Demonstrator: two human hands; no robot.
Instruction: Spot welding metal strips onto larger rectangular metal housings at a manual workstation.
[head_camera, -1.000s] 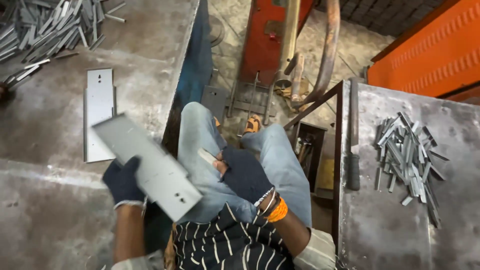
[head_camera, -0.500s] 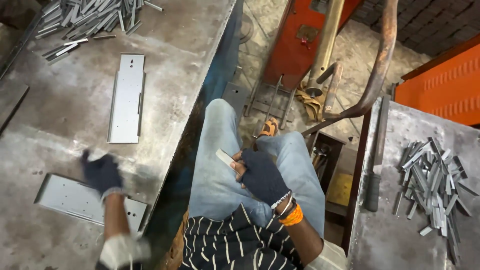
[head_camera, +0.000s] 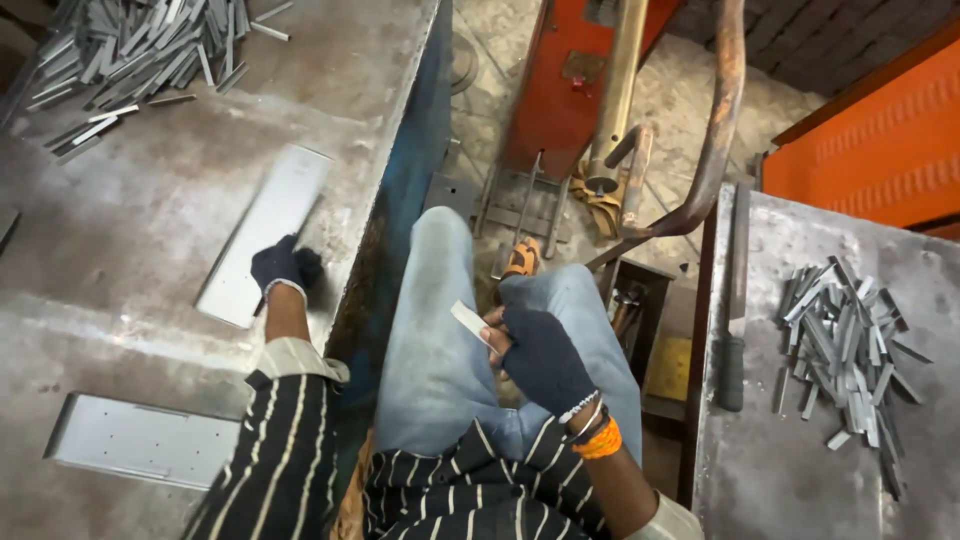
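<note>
Here a long flat metal plate (head_camera: 262, 232) is gripped at its near end by the left hand (head_camera: 283, 268), which is covered in a dark knit glove and closed around the plate's edge. The plate is pale grey, smooth and dully shiny, with rounded corners, and it lies aslant on a scuffed steel table (head_camera: 120, 300). Nearer than the plate, a second plate (head_camera: 145, 440) with small punched holes lies flat on the same table. Beyond the plate, at the table's far corner, a heap of thin metal strips (head_camera: 140, 50) is piled loosely.

To the right of the plate, past the table's blue edge, the right hand (head_camera: 535, 355), likewise gloved, is held over blue denim knees; a small flat metal strip (head_camera: 470, 322) is pinched between its fingers. An orange band is worn at that wrist. Further right of the plate, a second grey table (head_camera: 780, 470) bears another pile of strips (head_camera: 845, 350) and a dark-handled tool (head_camera: 735, 300). Between the tables, an orange machine base (head_camera: 565, 90) and a rusty bent pipe (head_camera: 715, 130) are seen.
</note>
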